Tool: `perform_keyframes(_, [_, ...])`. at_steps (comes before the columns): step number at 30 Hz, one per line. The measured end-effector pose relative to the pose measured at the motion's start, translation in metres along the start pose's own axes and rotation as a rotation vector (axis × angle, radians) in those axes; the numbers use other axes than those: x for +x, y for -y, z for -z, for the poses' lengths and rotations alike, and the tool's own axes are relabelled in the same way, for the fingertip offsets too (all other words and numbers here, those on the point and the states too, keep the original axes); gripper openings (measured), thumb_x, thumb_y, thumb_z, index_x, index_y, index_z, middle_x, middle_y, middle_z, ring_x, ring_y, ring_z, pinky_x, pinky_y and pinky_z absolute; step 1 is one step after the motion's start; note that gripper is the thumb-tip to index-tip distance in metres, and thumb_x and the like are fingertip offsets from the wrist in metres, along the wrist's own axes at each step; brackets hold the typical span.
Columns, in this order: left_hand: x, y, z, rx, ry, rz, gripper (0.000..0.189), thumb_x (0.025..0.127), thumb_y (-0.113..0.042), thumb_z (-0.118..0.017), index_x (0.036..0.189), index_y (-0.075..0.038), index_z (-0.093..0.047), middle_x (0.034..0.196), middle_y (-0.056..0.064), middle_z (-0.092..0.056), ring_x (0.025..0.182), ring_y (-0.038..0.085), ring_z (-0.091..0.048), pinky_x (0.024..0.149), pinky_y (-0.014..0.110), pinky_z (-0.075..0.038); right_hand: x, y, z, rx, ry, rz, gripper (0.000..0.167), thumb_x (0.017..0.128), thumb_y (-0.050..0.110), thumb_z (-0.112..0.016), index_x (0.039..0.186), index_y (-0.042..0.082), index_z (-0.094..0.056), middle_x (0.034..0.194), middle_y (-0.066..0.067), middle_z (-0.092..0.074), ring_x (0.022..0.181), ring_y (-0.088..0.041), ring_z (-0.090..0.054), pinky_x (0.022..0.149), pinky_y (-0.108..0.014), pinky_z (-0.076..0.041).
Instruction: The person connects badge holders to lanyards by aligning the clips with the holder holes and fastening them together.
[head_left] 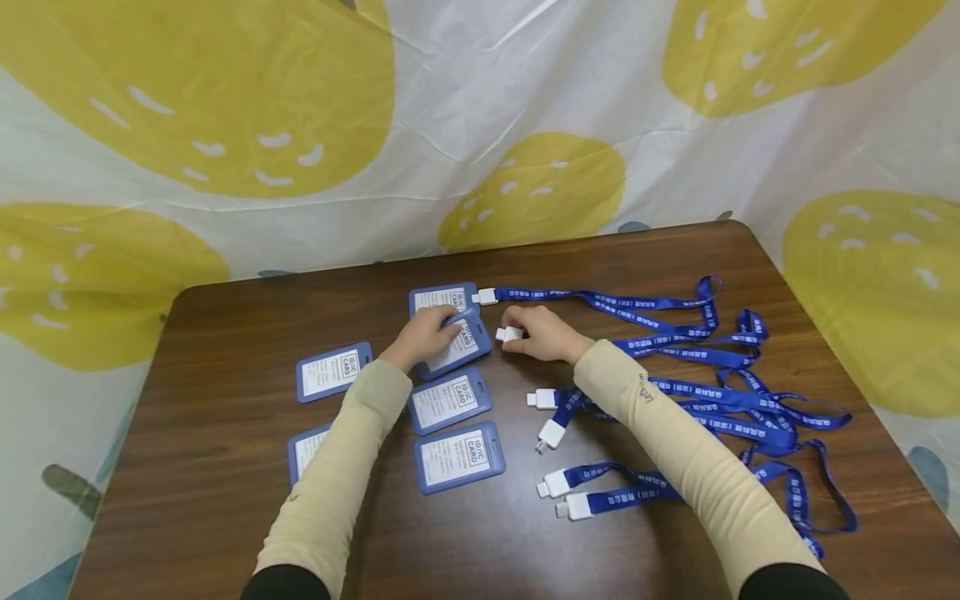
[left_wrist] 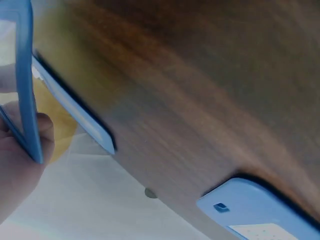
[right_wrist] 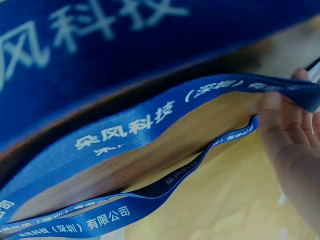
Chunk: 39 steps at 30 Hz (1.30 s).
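My left hand [head_left: 426, 335] grips a blue card holder [head_left: 467, 340] with a white ID/IC card face, thumb on top. Its slotted end points right, tilted up in the head view. In the left wrist view the blue edge of this card holder [left_wrist: 26, 85] stands raised beside the thumb. A short gap to the right, my right hand [head_left: 543, 333] pinches the white clip [head_left: 510, 334] of a blue lanyard [head_left: 637, 343]. The right wrist view shows the printed lanyard strap [right_wrist: 150, 122] running to the fingers [right_wrist: 280, 127].
Behind, another card holder [head_left: 422, 302] meets a lanyard's white clip [head_left: 486, 297] at its slotted end. More card holders [head_left: 461, 457] lie nearer and to the left [head_left: 333, 372]. Several lanyards [head_left: 630, 497] spread across the right of the brown table [head_left: 225, 375]. A patterned cloth [head_left: 420, 217] hangs behind.
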<state>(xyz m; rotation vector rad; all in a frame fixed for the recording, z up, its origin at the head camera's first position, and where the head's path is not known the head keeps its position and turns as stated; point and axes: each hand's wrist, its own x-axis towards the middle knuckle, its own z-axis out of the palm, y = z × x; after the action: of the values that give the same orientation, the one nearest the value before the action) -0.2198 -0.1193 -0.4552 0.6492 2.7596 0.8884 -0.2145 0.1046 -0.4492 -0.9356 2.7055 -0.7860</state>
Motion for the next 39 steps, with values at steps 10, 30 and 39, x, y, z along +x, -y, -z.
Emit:
perform_keyframes(10, [-0.003,-0.007,0.007,-0.015,0.007,-0.037,0.015,0.088,-0.014,-0.057,0.090,0.000,-0.062,0.079,0.009,-0.060,0.074,0.022,-0.054,0.071,0.038,-0.045,0.000,0.001,0.006,0.239,-0.064,-0.056,0.024,0.075,0.014,-0.074,0.094,0.004,-0.065,0.092,-0.007,-0.065,0.090,-0.021,-0.057,0.082,-0.036,-0.044])
perform_keyframes(30, [-0.002,-0.005,0.008,-0.110,0.127,-0.132,0.019,0.090,-0.018,-0.056,0.079,-0.003,-0.061,0.070,0.002,-0.055,0.067,0.016,-0.048,0.066,0.030,-0.041,-0.002,0.004,0.012,0.483,-0.031,-0.159,0.025,0.079,0.006,-0.069,0.102,-0.001,-0.063,0.090,-0.011,-0.065,0.064,-0.021,-0.061,0.061,-0.031,-0.051])
perform_keyframes(39, [-0.002,-0.008,0.006,-0.116,0.028,-0.117,0.021,0.089,-0.019,-0.057,0.073,-0.004,-0.057,0.065,0.002,-0.049,0.064,0.017,-0.046,0.063,0.033,-0.040,-0.003,0.004,0.012,0.631,-0.047,-0.214,0.017,0.081,0.003,-0.065,0.095,-0.005,-0.063,0.081,-0.012,-0.064,0.060,-0.018,-0.057,0.062,-0.040,-0.050])
